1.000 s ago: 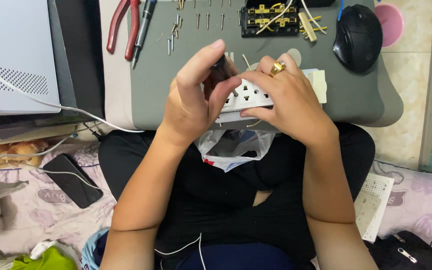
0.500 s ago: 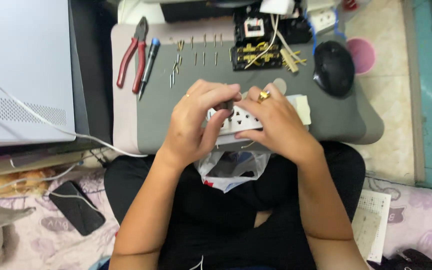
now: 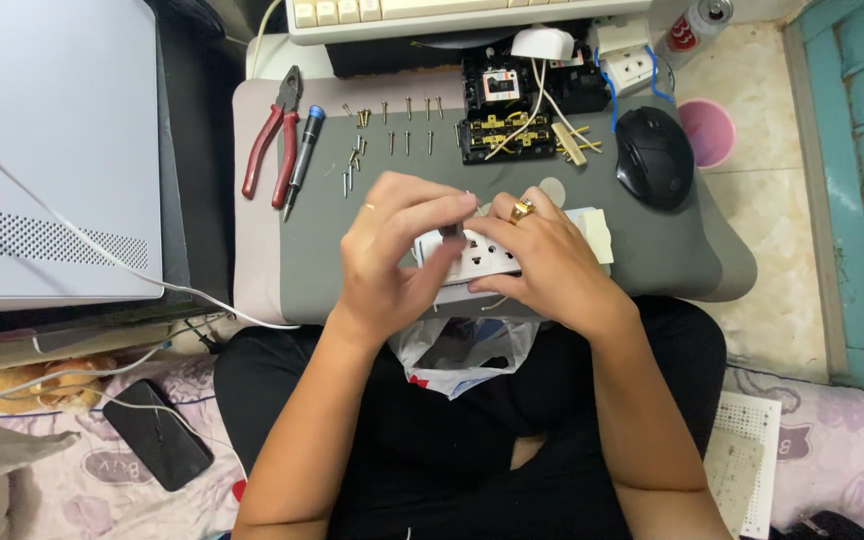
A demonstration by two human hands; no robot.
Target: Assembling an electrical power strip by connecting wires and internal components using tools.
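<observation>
Near the front edge of the grey lap desk (image 3: 652,270), both hands close on a white socket plate (image 3: 479,256). The left hand (image 3: 392,250) pinches a small dark part at the plate's upper left corner between thumb and forefinger, while the right hand (image 3: 542,262), wearing a gold ring, wraps the plate's right end with curled fingers. Compared with a second ago, the plate sits lower over the desk and the left fingertips have come down onto it, so the fitting work looks under way. Red pliers (image 3: 264,140), a screwdriver (image 3: 302,150) and loose screws (image 3: 392,125) lie toward the back left corner, a black mouse (image 3: 655,158) at the back right.
</observation>
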